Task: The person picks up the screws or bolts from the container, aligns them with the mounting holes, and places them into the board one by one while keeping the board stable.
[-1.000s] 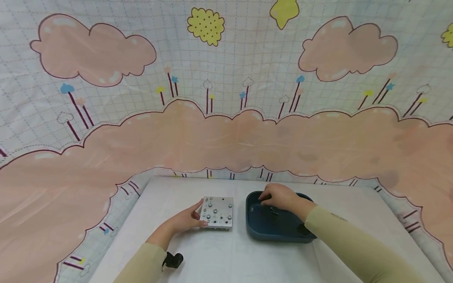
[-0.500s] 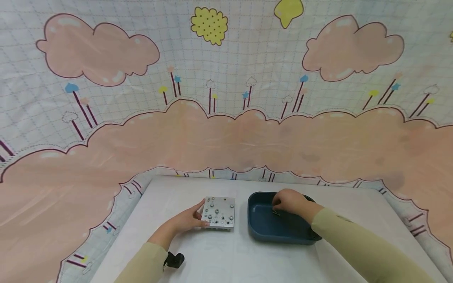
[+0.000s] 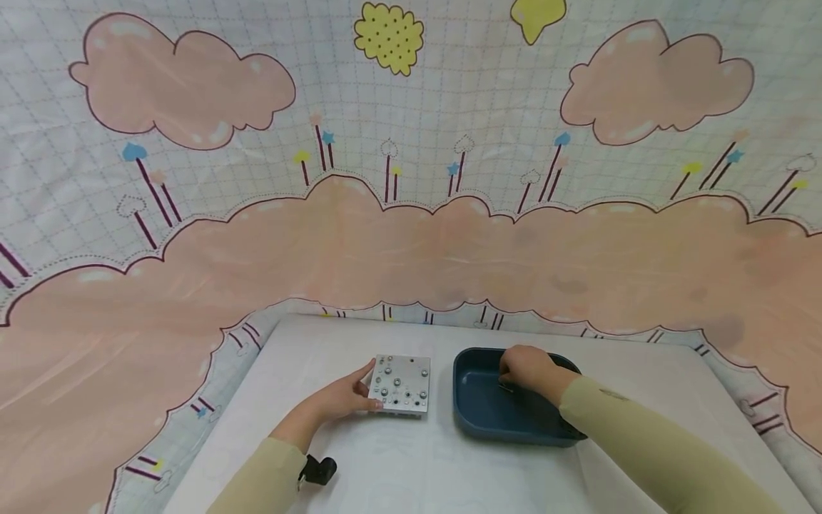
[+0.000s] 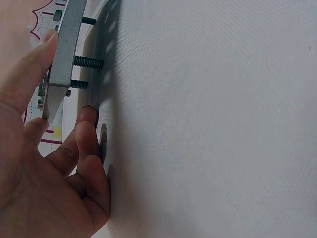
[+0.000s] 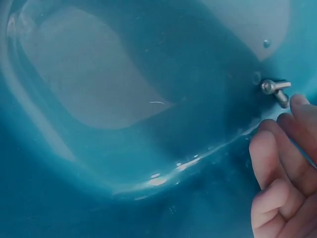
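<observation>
My left hand (image 3: 342, 397) grips a silver metal block (image 3: 399, 384) by its left side, thumb and a finger at its edges. Several bolt heads and dark holes show on its top face. In the left wrist view, threaded bolts (image 4: 88, 62) stick out below the block (image 4: 64, 54), close over the white tabletop. My right hand (image 3: 529, 370) reaches down into a dark blue tray with its fingers curled. In the right wrist view, two small crossed metal bolts (image 5: 274, 90) lie right at the tips of the right hand (image 5: 285, 168); I cannot tell whether they are pinched.
The blue tray (image 3: 457, 400) stands on the white table (image 3: 385, 464), right of the block. A black wrist camera (image 3: 319, 470) hangs at the left sleeve. Behind the table hangs a cloth (image 3: 411, 257) printed with clouds.
My right hand has moved right and down inside the tray, its fingers coming to the small bolts there. My left hand keeps its grip on the block. The whole view has shifted slightly.
</observation>
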`<state>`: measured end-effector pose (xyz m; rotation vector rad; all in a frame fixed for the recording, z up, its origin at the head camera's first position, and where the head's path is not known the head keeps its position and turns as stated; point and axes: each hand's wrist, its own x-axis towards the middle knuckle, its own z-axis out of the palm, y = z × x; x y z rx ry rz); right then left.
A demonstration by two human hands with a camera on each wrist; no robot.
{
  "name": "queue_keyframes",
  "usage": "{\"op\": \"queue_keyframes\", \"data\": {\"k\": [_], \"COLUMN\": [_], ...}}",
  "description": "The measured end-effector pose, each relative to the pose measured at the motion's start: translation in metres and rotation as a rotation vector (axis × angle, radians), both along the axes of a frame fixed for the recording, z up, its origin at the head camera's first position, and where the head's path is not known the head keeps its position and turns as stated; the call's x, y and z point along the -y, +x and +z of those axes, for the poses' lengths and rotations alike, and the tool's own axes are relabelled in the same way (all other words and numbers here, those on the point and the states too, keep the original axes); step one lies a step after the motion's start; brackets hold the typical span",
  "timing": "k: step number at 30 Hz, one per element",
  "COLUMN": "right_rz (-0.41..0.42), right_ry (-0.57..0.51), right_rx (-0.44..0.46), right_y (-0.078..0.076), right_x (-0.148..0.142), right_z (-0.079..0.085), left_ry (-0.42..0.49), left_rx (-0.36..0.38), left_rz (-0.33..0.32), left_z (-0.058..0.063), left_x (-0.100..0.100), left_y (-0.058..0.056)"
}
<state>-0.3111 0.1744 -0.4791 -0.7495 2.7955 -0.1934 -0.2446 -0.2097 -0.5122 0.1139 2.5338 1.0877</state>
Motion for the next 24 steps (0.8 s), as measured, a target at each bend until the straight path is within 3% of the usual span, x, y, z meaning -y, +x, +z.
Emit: {"op": "queue_keyframes", "data": {"k": [24], "right_rz": [0.076], "right_ry": [0.021], "right_rx": [-0.057], "right_y": [-0.006], "right_x": [0.006], "right_z": [-0.011], "left_ry": [0.013], "left_rx": [0.008], "left_rz": [0.013], "left_z": [0.004], "left_x": [-0.003], "left_y": [-0.001]}}
